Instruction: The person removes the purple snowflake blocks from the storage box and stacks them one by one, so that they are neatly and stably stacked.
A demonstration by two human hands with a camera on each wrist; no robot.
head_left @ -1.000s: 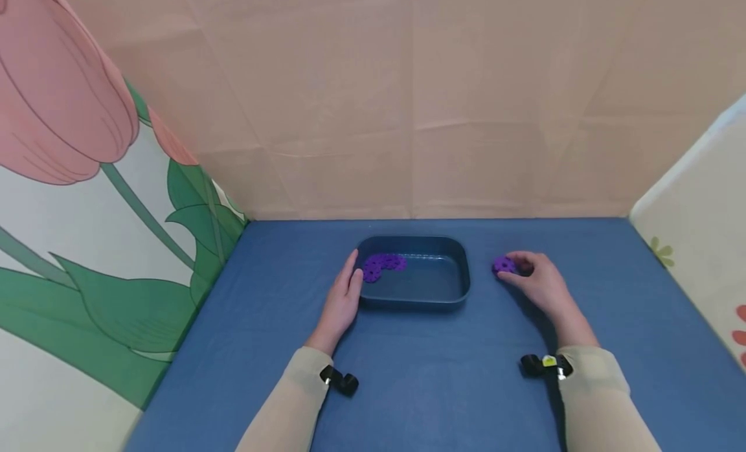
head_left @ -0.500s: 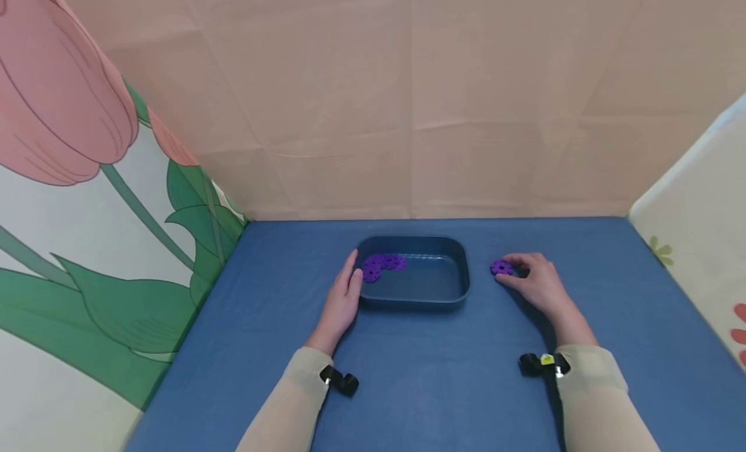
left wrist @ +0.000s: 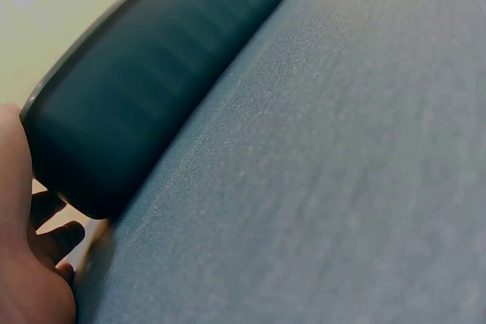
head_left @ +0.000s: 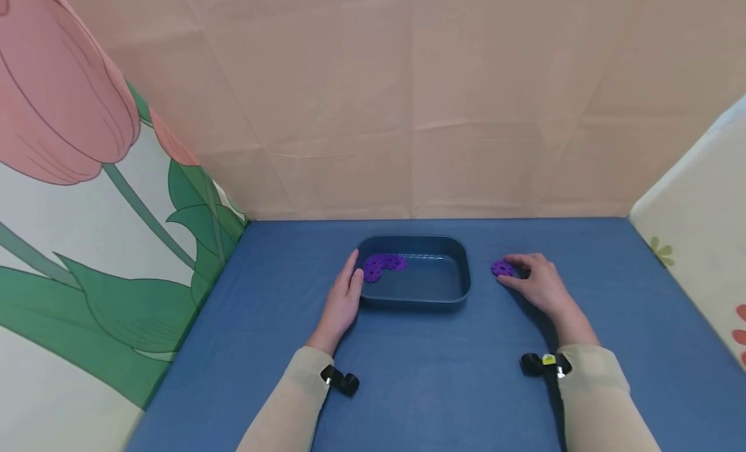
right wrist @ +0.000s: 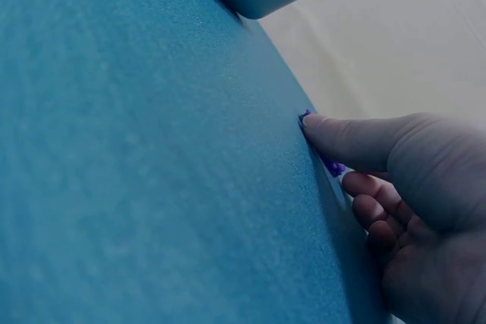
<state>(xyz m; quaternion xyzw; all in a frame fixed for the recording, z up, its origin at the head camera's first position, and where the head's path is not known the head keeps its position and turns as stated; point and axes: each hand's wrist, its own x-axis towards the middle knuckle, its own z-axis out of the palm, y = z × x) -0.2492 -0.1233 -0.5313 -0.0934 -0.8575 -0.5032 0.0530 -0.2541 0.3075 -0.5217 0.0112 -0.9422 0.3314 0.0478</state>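
Observation:
A dark blue rectangular tray point(head_left: 434, 303) stands on the blue tabletop. My left hand point(head_left: 340, 303) rests along its left side, fingers fairly straight and thumb at the rim. Inside the tray, at the left, lie several purple notched snowflake discs point(head_left: 373, 271). To the right of the tray, my right hand point(head_left: 539, 283) holds another purple snowflake disc point(head_left: 501, 267) between thumb and fingers, low at the tabletop. In the right wrist view the thumb covers much of that disc point(right wrist: 334, 166). The left wrist view shows the left fingers point(left wrist: 61, 242) beside the tray's end wall point(left wrist: 99, 134).
The blue cloth tabletop point(head_left: 431, 381) reaches back to a beige cloth wall point(head_left: 408, 115). A tulip-printed panel point(head_left: 146, 232) borders the left, and a pale panel point(head_left: 699, 232) the right. Black wrist cameras point(head_left: 340, 381) sit at both cuffs.
The purple disc in the right hand has tipped from tilted to nearly flat, the hand lowering slightly with it. The left hand and tray have not moved.

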